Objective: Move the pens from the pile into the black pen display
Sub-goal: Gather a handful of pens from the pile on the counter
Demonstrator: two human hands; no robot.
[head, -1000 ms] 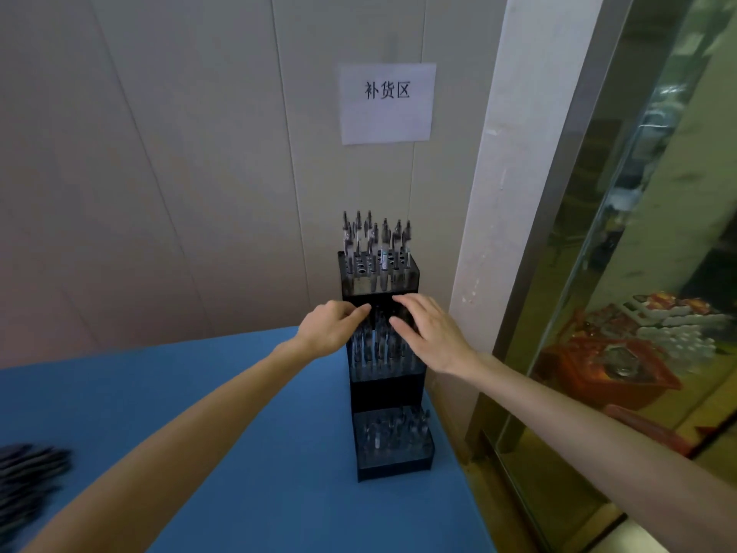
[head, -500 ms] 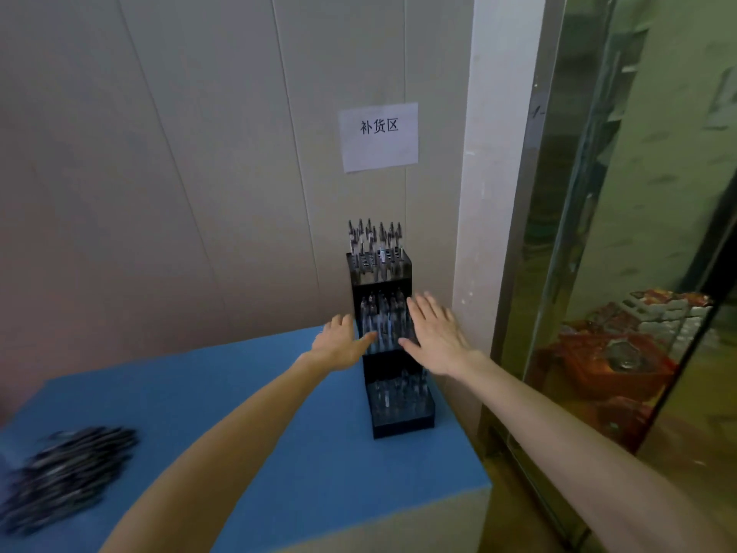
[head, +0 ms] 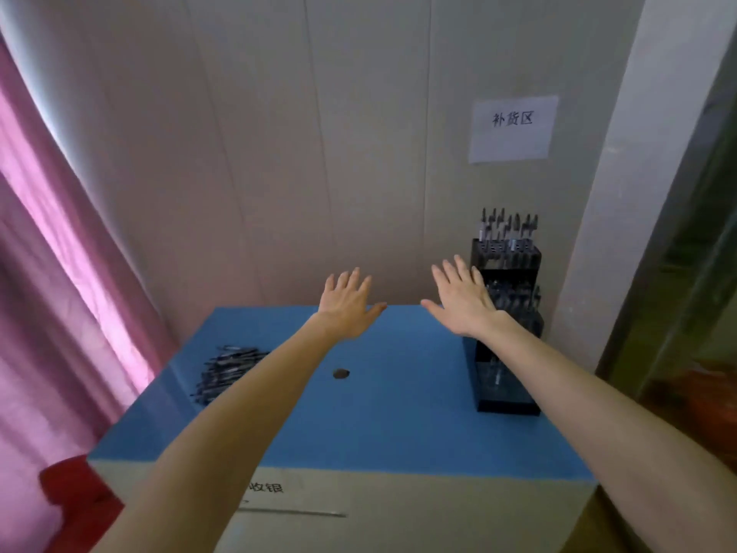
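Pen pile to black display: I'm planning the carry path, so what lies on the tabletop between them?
In the head view, only a small dark spot on bare blue tabletop.

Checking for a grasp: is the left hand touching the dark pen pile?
Apart. The head view shows the open left hand raised far beyond the dark pen pile.

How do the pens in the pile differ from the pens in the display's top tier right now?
The pile lies flat and jumbled on the blue table, at its left edge; the top-tier pens stand upright in rows in the black display at the right. The pile is loose; the top-tier pens sit in slots. Both look dark; finer detail is blurred.
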